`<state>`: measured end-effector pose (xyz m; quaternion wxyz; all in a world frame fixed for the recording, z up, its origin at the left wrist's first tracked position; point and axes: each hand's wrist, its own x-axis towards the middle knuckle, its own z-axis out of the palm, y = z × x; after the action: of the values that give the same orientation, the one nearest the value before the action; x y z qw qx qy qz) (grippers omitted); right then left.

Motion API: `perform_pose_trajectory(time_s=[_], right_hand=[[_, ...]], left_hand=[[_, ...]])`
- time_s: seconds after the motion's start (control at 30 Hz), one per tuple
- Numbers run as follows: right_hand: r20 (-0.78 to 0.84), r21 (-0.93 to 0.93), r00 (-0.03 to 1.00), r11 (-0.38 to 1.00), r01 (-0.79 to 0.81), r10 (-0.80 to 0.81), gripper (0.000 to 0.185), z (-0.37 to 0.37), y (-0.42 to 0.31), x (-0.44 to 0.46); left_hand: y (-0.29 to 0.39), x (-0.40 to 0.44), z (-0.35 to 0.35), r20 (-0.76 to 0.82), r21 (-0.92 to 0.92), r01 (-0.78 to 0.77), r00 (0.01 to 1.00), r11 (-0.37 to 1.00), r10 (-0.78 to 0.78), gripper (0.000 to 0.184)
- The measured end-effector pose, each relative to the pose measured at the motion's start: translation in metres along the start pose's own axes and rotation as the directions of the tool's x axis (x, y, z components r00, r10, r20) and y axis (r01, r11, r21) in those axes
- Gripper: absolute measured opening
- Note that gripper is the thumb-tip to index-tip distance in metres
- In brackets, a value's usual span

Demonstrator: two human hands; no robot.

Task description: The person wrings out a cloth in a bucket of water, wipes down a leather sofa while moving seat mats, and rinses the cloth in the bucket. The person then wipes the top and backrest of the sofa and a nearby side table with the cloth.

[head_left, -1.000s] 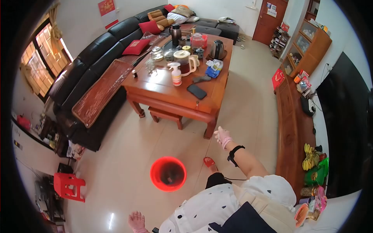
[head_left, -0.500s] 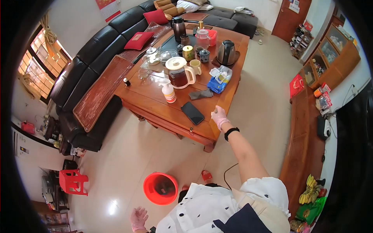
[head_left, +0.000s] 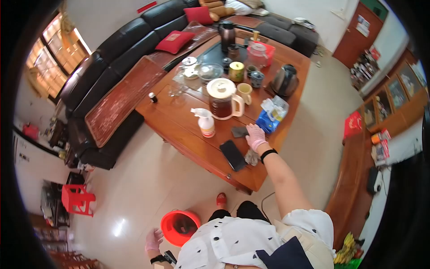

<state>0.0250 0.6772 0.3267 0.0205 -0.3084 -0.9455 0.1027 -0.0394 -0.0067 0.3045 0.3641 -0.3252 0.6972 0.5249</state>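
My right hand point(head_left: 256, 136), in a thin pink glove, rests over the right end of a folded grey cloth point(head_left: 239, 131) on the wooden table point(head_left: 179, 117). Its fingers are stretched out against the cloth. Just below the wrist lies a crumpled greyish piece point(head_left: 251, 157), perhaps tissue or cloth. Left of that is a black phone point(head_left: 233, 155), and above the hand a blue packet of wipes point(head_left: 271, 115). Low on the left, my gloved left hand point(head_left: 153, 239) hangs beside a red bucket point(head_left: 166, 227), fingers apart and holding nothing. Dark contents show inside the bucket.
On the table stand a white spray bottle point(head_left: 205, 122), a glass jug of dark liquid point(head_left: 220, 107), a beige mug point(head_left: 244, 92), a kettle point(head_left: 285, 80) and several jars. A black sofa point(head_left: 117, 50) runs behind. A red stool point(head_left: 78, 199) stands at left, a wooden cabinet point(head_left: 354, 168) at right.
My right hand has moved forward across the table onto the grey cloth. The crumpled piece now shows on the table below my wrist. My left hand has risen slightly beside the bucket.
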Motion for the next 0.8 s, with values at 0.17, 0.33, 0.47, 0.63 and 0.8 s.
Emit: perform_pose_trajectory(time_s=[0.17, 0.33, 0.47, 0.63, 0.8], right_hand=[[0.031, -0.172, 0.987, 0.971, 0.164, -0.161, 0.049, 0.038, 0.014, 0.055], [0.479, -0.167, 0.875, 0.97, 0.177, -0.077, 0.029, 0.035, 0.03, 0.039], [0.395, 0.13, 0.89, 0.973, 0.193, -0.229, 0.026, 0.004, 0.067, 0.014], [0.012, 0.254, 0.997, 0.964, -0.075, 0.075, 0.025, -0.027, 0.155, 0.057], [-0.036, 0.179, 0.94, 0.927, -0.329, 0.341, 0.034, -0.056, 0.217, 0.09]], left_hand=[[0.014, -0.015, 0.062, -0.13, 0.375, -0.011, 0.989, 0.927, 0.065, 0.033], [-0.024, -0.051, 0.101, -0.219, 0.377, 0.034, 0.974, 0.925, 0.053, 0.033], [-0.064, -0.09, 0.166, -0.253, 0.288, 0.18, 0.961, 0.941, -0.107, 0.037], [-0.145, -0.089, 0.22, -0.141, 0.311, 0.155, 0.983, 0.938, -0.115, 0.043], [-0.191, -0.097, 0.242, 0.03, 0.605, -0.014, 1.0, 0.796, -0.005, 0.041]])
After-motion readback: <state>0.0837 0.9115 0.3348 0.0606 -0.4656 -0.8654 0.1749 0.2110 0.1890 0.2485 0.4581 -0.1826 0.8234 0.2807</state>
